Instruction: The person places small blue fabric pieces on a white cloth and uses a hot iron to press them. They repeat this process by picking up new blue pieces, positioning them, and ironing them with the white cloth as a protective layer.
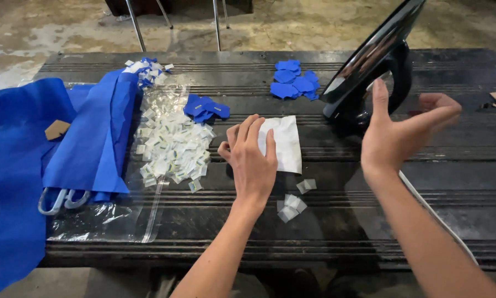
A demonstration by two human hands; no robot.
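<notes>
My left hand (251,160) lies flat with its fingers on the left edge of a white paper sheet (285,144) on the dark slatted table (336,221). My right hand (405,129) hovers open above the table, fingers spread and holding nothing, right beside a black iron (369,72) that stands tilted on its heel. A few small white folded pieces (292,205) lie just below the sheet. More small white pieces (307,185) sit by its lower right corner.
A pile of small white packets (170,146) rests on a clear plastic bag (121,215). Blue fabric (49,143) with white hangers (60,200) covers the left. Blue cut pieces (206,108) and another blue heap (295,80) lie farther back. A white cord (441,221) runs off right.
</notes>
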